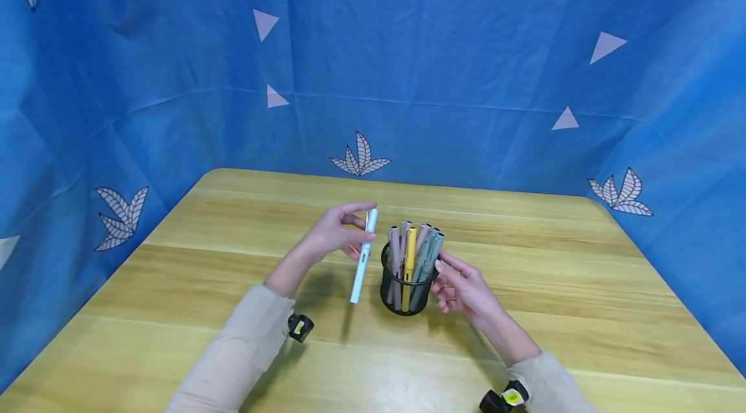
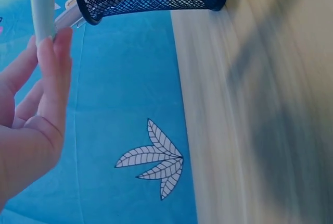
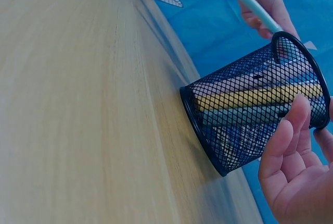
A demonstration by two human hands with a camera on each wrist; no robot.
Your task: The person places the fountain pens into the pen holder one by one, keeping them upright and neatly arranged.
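Observation:
My left hand (image 1: 335,232) pinches a light blue pen (image 1: 362,265) near its capped upper end, above the table and left of a black mesh pen holder (image 1: 387,290). The pen tilts, its lower end pointing toward me. In the left wrist view, thumb and fingers close on the pen (image 2: 44,8). Upright on the table, the holder carries several pens: mauve, grey-green and a yellow pen (image 1: 410,251). At its right side my right hand (image 1: 466,290) grips the rim between thumb and forefinger. The other fingers curl beside the mesh in the right wrist view.
The wooden table (image 1: 245,219) has rounded far corners. A blue cloth (image 1: 443,76) with white leaves and triangles hangs around its back and sides. A small black camera (image 1: 300,327) sits on the left wrist and another camera (image 1: 504,398) on the right.

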